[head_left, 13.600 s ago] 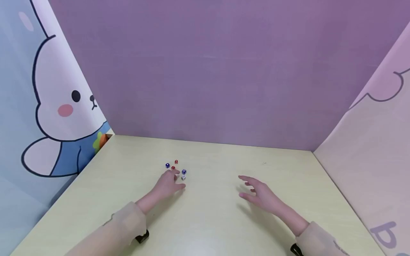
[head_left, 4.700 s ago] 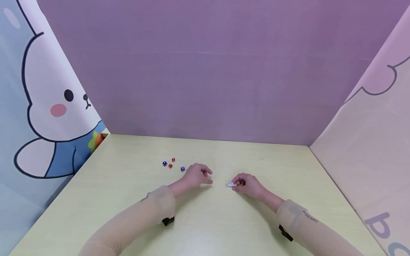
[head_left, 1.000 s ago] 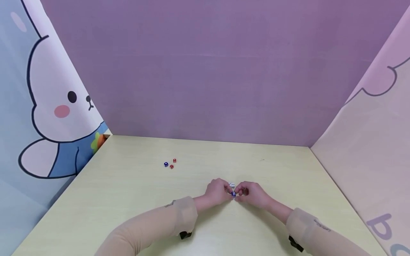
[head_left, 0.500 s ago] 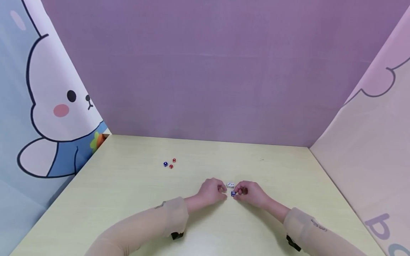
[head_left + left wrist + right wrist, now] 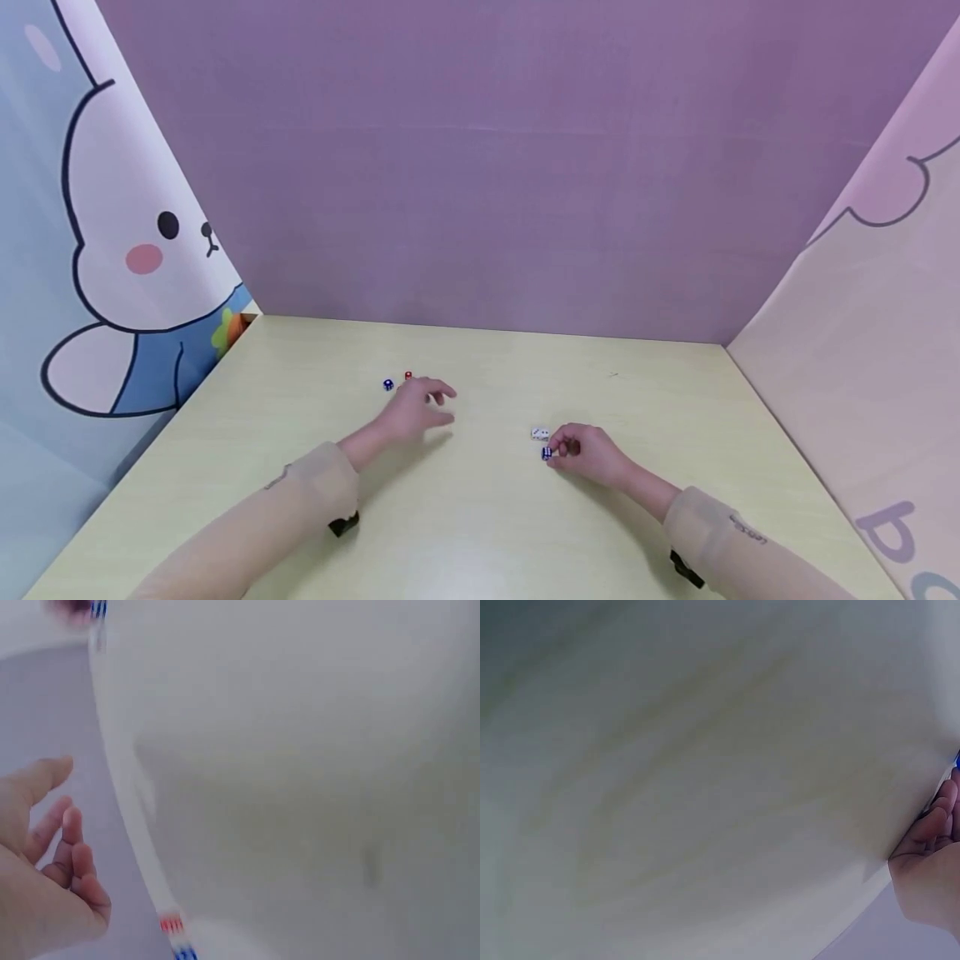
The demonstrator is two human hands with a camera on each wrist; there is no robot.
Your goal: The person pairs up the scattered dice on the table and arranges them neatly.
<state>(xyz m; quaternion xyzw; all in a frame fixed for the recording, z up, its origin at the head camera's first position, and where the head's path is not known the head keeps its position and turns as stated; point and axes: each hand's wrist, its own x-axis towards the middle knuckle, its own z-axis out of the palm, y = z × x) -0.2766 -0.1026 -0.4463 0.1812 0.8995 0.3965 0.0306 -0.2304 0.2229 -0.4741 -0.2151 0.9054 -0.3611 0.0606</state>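
My right hand (image 5: 588, 452) pinches a blue die (image 5: 547, 453) by its right side, low over the table. Just beyond it, two white dice (image 5: 540, 433) sit side by side. My left hand (image 5: 414, 408) holds nothing, its fingers loosely bent and thumb apart, near the loose dice at the left. There a blue die (image 5: 387, 384) and a red die (image 5: 408, 375) show past the hand, which covers the second red die in the head view. The left wrist view has a blurred red die (image 5: 172, 923) beyond the left fingers; in the right wrist view the right fingers (image 5: 934, 821) curl at the edge.
The pale wooden table (image 5: 480, 533) runs back to a purple panel (image 5: 487, 167). A side panel with a cartoon rabbit (image 5: 142, 208) stands at the left, a pale pink one (image 5: 892, 333) at the right. A faint mark (image 5: 613, 374) lies on the tabletop.
Both hands were at the blue die a second ago; the left has let go and moved left to the loose dice. The right stays on it. Earlier, white dice and this blue die came over from the left.
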